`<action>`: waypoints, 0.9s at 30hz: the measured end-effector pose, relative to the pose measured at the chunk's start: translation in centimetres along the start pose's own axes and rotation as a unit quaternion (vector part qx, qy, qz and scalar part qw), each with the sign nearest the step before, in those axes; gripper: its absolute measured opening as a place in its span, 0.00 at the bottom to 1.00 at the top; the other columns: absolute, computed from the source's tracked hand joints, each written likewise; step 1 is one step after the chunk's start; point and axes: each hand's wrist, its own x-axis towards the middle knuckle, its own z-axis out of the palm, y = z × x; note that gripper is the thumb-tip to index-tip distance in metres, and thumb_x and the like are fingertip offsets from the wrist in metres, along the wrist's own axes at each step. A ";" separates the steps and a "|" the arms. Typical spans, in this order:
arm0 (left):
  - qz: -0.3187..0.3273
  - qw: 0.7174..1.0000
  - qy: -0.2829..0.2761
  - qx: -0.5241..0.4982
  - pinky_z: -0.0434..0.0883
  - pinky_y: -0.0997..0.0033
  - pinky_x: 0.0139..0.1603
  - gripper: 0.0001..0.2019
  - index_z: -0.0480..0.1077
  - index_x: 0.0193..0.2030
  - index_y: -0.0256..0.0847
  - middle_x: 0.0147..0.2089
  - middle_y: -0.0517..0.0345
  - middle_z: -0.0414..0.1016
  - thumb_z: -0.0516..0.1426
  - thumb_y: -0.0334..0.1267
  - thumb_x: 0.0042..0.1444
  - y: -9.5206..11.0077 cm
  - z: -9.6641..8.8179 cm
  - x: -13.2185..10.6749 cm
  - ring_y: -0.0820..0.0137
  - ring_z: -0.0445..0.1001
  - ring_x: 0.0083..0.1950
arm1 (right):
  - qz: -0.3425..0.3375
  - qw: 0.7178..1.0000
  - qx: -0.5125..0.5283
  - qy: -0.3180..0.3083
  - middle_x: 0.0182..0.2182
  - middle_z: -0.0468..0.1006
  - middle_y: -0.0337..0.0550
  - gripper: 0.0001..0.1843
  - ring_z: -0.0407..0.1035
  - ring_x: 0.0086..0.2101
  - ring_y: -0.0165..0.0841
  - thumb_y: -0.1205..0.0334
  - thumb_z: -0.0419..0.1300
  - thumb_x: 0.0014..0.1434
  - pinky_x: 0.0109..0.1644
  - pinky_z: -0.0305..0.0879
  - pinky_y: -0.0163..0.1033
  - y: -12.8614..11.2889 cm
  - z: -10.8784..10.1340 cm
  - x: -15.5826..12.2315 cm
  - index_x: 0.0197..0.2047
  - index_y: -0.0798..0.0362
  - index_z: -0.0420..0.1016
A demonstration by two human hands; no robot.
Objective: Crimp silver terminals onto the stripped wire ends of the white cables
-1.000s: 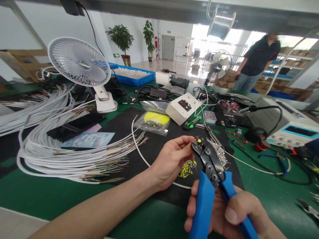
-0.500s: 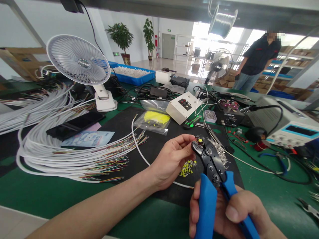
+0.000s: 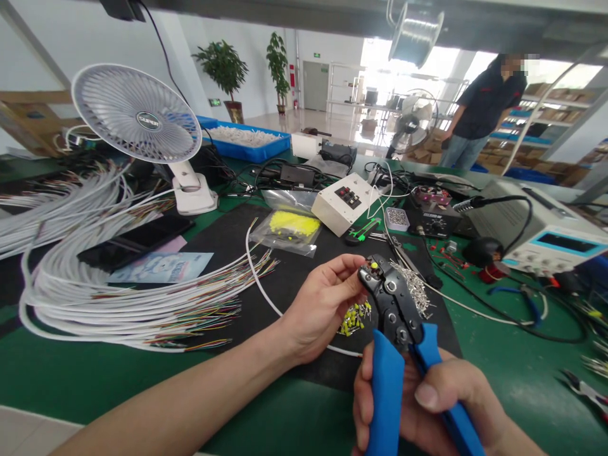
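My right hand (image 3: 422, 405) is wrapped round the blue handles of black crimping pliers (image 3: 396, 316), held upright over the black mat (image 3: 266, 272). A small yellow terminal (image 3: 374, 265) sits in the pliers' jaws. My left hand (image 3: 327, 304) pinches at the jaws, fingertips on the thin white wire (image 3: 259, 285) that loops across the mat. Under the hands lies a small heap of yellow terminals (image 3: 354, 318), with a pile of bare metal pins (image 3: 415, 288) to its right.
Bundles of white multi-core cables (image 3: 95, 297) fill the left. A white desk fan (image 3: 137, 126), a bag of yellow terminals (image 3: 289, 228), a white switch box (image 3: 346, 202), a soldering station (image 3: 439, 221) and a power supply (image 3: 551, 237) stand behind. A person (image 3: 484, 114) stands at back right.
The view has shifted slightly left and down. Both hands keep their hold, and the pliers' handles look squeezed a little closer together.
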 end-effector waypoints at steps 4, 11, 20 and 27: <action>-0.002 1.000 -0.002 -0.005 0.67 0.72 0.44 0.08 0.75 0.44 0.38 0.43 0.55 0.76 0.66 0.34 0.59 -0.2 -0.1 0.0 0.72 0.73 0.41 | -0.002 1.000 -0.010 0.008 0.39 0.79 0.55 0.27 0.76 0.40 0.44 0.62 0.61 0.48 0.48 0.71 0.52 0.5 -0.4 0.1 0.52 0.62 0.76; -0.006 0.999 -0.037 0.001 0.67 0.74 0.43 0.09 0.74 0.43 0.38 0.39 0.58 0.76 0.67 0.32 0.57 0.2 -0.3 0.0 0.74 0.72 0.39 | -0.004 1.000 -0.026 -0.002 0.37 0.80 0.55 0.26 0.77 0.37 0.40 0.62 0.63 0.46 0.42 0.70 0.41 0.5 -0.5 -0.2 0.49 0.63 0.76; -0.002 0.999 -0.034 -0.004 0.68 0.74 0.45 0.09 0.74 0.45 0.37 0.41 0.56 0.77 0.66 0.32 0.59 -0.1 -0.4 0.0 0.74 0.73 0.40 | 0.028 0.999 -0.009 -0.014 0.40 0.81 0.54 0.30 0.77 0.41 0.43 0.64 0.63 0.42 0.47 0.69 0.44 0.3 -0.8 -0.2 0.51 0.62 0.76; -0.001 0.999 -0.037 -0.009 0.68 0.74 0.45 0.08 0.75 0.44 0.37 0.41 0.57 0.77 0.66 0.30 0.58 0.2 -0.5 0.0 0.75 0.73 0.40 | 0.004 0.999 -0.034 -0.015 0.37 0.80 0.52 0.26 0.77 0.38 0.41 0.58 0.63 0.47 0.42 0.69 0.40 0.6 -0.6 -0.1 0.50 0.60 0.75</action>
